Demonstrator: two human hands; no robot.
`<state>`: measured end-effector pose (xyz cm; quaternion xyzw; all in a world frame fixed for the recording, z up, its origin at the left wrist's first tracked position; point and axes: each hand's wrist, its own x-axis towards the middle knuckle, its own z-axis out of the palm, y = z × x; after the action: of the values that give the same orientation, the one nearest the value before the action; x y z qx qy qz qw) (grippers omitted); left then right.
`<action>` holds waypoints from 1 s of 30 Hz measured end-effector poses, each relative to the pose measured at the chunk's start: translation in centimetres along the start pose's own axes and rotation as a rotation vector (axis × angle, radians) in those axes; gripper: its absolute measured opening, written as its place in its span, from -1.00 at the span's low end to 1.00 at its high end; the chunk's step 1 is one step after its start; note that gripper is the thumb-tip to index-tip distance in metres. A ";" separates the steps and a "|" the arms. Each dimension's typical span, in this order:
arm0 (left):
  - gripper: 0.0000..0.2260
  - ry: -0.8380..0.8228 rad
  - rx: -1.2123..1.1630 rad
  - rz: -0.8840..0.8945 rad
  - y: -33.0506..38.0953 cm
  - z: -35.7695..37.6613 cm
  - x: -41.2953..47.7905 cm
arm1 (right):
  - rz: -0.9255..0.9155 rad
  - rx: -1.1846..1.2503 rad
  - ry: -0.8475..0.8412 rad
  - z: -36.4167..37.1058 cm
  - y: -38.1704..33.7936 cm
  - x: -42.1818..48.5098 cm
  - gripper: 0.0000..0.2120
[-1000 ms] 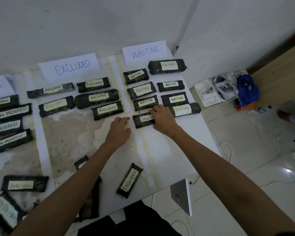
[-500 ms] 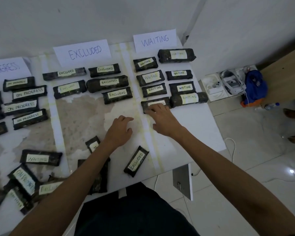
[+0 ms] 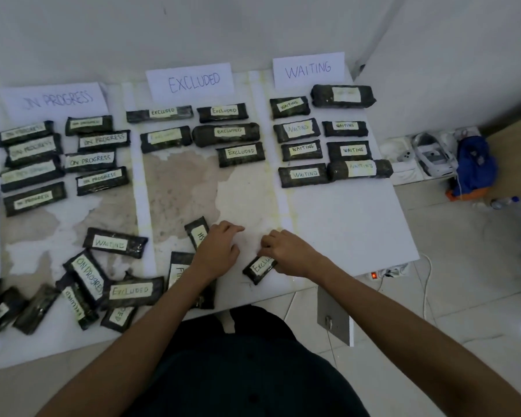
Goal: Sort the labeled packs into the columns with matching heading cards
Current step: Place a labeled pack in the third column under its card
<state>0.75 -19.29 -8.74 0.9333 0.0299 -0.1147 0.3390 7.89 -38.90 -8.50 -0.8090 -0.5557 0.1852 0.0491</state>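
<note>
Three heading cards stand at the table's back: ON PROGRESS (image 3: 54, 99), EXCLUDED (image 3: 193, 81) and WAITING (image 3: 309, 70). Dark packs with pale labels lie in rows under each card. My right hand (image 3: 286, 252) curls over the upper end of a loose pack labelled EXCLUDED (image 3: 257, 270) near the front edge. My left hand (image 3: 218, 251) rests with loosely bent fingers beside a pack (image 3: 196, 231) whose label it partly hides. More unsorted packs lie at the front left, among them a WAITING pack (image 3: 113, 243) and an EXCLUDED pack (image 3: 130, 291).
The white table (image 3: 343, 230) ends at my body and at the right, with tiled floor beyond. A blue bag (image 3: 474, 167), white boxes (image 3: 430, 155) and a power strip (image 3: 385, 273) with cables lie on the floor to the right.
My right hand let go of the WAITING pack in its column and came back to the loose EXCLUDED pack at the front. My left hand drew back too. The view tilted left and down.
</note>
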 end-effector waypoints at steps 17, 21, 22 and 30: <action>-0.55 0.241 0.134 -0.234 -11.7 -9.9 1.5 | 0.237 0.162 0.122 -8.3 1.1 19.3 -0.53; -0.52 0.255 0.146 -0.231 -14.0 -10.9 2.8 | 0.266 0.099 0.122 -8.2 1.0 24.6 -0.55; -0.52 0.257 0.150 -0.220 -14.5 -11.0 3.1 | 0.281 0.079 0.116 -8.2 1.1 25.6 -0.55; -0.54 0.171 0.180 -0.143 -15.8 -10.6 3.5 | 0.377 0.056 0.038 -7.3 1.7 28.0 -0.50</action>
<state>4.08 -0.43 -11.58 0.9617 0.1148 -0.0606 0.2413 20.81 -12.94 -9.05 -0.9005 -0.3878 0.1911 0.0466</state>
